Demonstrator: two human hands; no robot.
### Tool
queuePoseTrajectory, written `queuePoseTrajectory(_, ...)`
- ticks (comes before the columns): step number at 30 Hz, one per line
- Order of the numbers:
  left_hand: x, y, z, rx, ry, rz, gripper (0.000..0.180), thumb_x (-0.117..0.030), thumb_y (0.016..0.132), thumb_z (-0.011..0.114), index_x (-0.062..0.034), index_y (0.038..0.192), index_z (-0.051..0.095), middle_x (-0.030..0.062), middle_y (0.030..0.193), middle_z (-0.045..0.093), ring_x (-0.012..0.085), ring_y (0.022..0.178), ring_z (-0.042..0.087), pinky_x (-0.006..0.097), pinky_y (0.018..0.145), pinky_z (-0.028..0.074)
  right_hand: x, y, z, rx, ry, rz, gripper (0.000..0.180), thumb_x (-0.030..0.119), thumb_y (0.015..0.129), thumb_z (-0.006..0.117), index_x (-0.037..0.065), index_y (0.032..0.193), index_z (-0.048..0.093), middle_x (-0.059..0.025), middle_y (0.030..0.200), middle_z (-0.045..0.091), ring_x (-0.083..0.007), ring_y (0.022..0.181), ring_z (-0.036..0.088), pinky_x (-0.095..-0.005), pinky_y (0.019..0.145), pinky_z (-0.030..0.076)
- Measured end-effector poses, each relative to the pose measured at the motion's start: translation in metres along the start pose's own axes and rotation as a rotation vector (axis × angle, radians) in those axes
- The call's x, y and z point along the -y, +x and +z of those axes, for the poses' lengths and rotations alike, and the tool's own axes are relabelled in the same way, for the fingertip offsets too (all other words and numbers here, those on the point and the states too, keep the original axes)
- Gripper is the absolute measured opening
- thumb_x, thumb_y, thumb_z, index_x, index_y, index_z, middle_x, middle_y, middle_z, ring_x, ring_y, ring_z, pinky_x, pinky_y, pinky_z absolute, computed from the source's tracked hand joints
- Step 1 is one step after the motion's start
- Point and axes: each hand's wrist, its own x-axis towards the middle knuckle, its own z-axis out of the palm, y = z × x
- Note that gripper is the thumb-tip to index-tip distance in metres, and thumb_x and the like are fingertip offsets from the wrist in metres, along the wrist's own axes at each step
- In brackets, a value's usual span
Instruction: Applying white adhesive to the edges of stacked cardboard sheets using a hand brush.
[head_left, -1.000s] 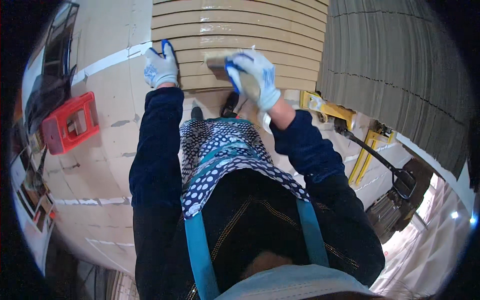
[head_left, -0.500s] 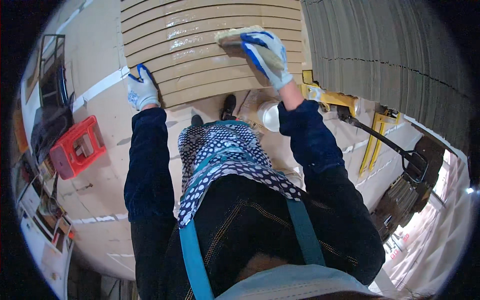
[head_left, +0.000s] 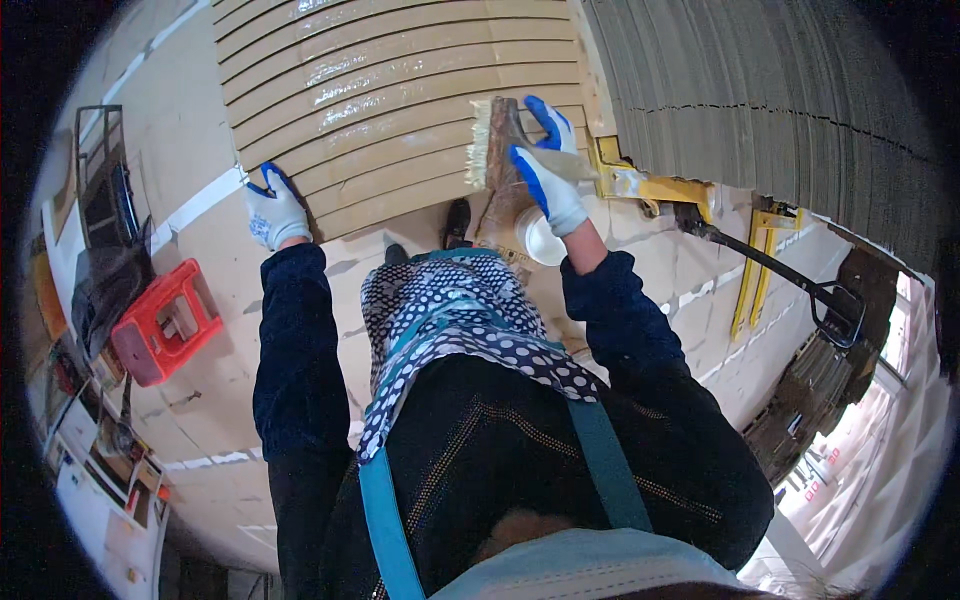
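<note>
My right hand [head_left: 552,172], in a white glove with blue fingertips, grips a brush [head_left: 502,150] by its handle. The brush has a dark, stained block, and its pale bristles face left, above the near right part of the cardboard. Overlapping brown cardboard sheets [head_left: 400,125] lie in a stepped row, with wet, shiny streaks on their exposed strips. At their near left corner, my left hand [head_left: 275,212], gloved alike, rests against the edge with thumb and finger apart. Its other fingers are partly hidden.
A tall stack of grey-brown sheets [head_left: 750,100] stands at the right. Below it are yellow metal parts [head_left: 650,190] and a black-handled pallet jack [head_left: 770,265]. A white bucket [head_left: 540,238] stands near my feet. A red plastic stool [head_left: 165,325] is at the left.
My right hand has lifted the brush from the cardboard, drawn it nearer and turned it so its bristles point left. My left hand stays at the corner while the view shifts slightly.
</note>
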Motion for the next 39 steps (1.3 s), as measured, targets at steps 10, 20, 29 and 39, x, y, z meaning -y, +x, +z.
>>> queuePoseTrajectory(10, 0.000, -0.001, -0.002, 0.022, -0.034, -0.011, 0.048, -0.051, 0.087, 0.053, -0.0029, 0.088, 0.058, 0.0175, 0.071, 0.061, 0.0369, 0.066, 0.059, 0.047, 0.060, 0.043, 0.019, 0.082, -0.003, 0.169, -0.017, 0.285, 0.035, 0.013, 0.096, 0.046, 0.003, 0.128, 0.053, -0.0066, 0.110, 0.060, -0.0096, 0.076, 0.058, -0.0247, 0.064, 0.049)
queuePoseTrajectory(20, 0.003, -0.001, 0.000, 0.069, 0.003, -0.037, 0.047, -0.050, 0.088, 0.053, -0.0030, 0.086, 0.057, 0.0184, 0.071, 0.059, 0.0374, 0.066, 0.058, 0.047, 0.060, 0.042, -0.024, 0.106, 0.022, 0.318, 0.272, 0.154, 0.032, 0.018, 0.094, 0.053, 0.003, 0.121, 0.059, -0.0056, 0.120, 0.060, -0.0146, 0.102, 0.058, -0.0275, 0.089, 0.046)
queuePoseTrajectory(29, 0.004, -0.002, -0.001, 0.084, -0.003, -0.060, 0.047, -0.050, 0.088, 0.053, -0.0028, 0.083, 0.055, 0.0182, 0.068, 0.057, 0.0376, 0.064, 0.056, 0.047, 0.058, 0.040, 0.010, 0.064, -0.007, 0.446, -0.469, -0.411, 0.023, 0.009, 0.086, 0.061, 0.002, 0.108, 0.066, -0.0066, 0.103, 0.067, -0.0225, 0.097, 0.062, -0.0320, 0.090, 0.048)
queuePoseTrajectory(39, 0.005, 0.000, 0.000, 0.089, 0.048, -0.077, 0.046, -0.048, 0.088, 0.054, -0.0030, 0.087, 0.058, 0.0179, 0.077, 0.064, 0.0362, 0.071, 0.062, 0.046, 0.064, 0.045, -0.005, 0.306, 0.109, 0.256, -0.082, -0.257, 0.026, 0.013, 0.087, 0.060, 0.004, 0.112, 0.060, -0.0116, 0.105, 0.063, -0.0259, 0.098, 0.060, -0.0334, 0.084, 0.048)
